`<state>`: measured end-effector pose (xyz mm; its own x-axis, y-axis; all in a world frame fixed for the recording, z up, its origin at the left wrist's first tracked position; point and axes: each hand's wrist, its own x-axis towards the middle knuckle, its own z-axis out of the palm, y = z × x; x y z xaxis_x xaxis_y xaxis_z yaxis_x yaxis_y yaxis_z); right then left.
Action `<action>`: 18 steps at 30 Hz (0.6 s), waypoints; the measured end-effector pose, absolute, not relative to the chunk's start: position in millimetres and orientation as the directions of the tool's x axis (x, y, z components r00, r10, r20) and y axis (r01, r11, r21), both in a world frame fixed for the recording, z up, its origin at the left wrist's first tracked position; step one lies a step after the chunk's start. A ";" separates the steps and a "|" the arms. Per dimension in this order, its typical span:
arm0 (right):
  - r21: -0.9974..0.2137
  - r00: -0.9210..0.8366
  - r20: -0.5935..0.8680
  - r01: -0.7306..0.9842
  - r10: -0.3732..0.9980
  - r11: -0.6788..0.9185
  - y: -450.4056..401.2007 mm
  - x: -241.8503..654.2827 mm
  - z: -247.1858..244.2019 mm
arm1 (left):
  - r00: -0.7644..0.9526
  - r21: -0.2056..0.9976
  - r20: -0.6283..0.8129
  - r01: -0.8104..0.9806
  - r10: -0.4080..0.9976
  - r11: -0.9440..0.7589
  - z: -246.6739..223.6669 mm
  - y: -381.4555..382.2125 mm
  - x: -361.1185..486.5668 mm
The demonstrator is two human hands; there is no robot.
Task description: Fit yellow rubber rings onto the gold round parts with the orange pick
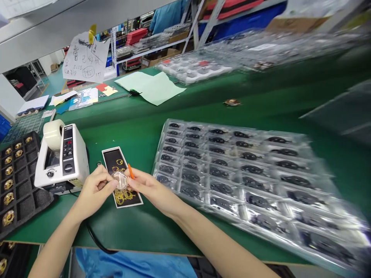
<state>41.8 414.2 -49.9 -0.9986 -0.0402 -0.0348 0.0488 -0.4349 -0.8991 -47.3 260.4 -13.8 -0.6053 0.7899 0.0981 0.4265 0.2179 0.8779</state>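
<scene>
A green bench (130, 131) spans the scene. On its right side lies a broad clear plastic tray (206, 197), its rows of pockets holding dark, flattened parts. At the far left edge sits a black foam tray (43, 197) with gold rings (8, 198) in some of its pockets, and just right of it stands a white tape dispenser (69, 154) with a pale roll on top.

Both bare forearms reach in from the near side, converging left of the middle. The left hand (95, 189) is turned inward, fingers curled, with thumb and forefinger brought narrowly together at the left edge of the clear round piece. The right hand (150, 189) meets it from the other side, thumb and fingers closed near the piece's right edge and around an orange stick, which slants up and to the left.

Under the hands is a narrow, white-rimmed box (111, 156) with a black floor; thin yellow ring-shaped parts (124, 197) lie inside, bunched at the near end. The clear round piece (120, 179), held above the box between the hands, looks glossy and see-through, with a pale rim. Smallest is the orange stick (131, 172), slim and pointed.
</scene>
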 end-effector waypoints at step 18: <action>-0.955 -0.997 -0.068 0.058 0.026 -0.291 412.8 44.0 -49.5 | -0.626 0.882 0.103 0.416 0.773 0.219 -29.6 256.6 -45.6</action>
<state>44.0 412.8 -49.5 -0.9973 0.0256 -0.0682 0.0578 -0.2911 -0.9549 -45.6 256.6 -29.6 -0.6257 0.7733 0.1028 0.4161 0.2194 0.8825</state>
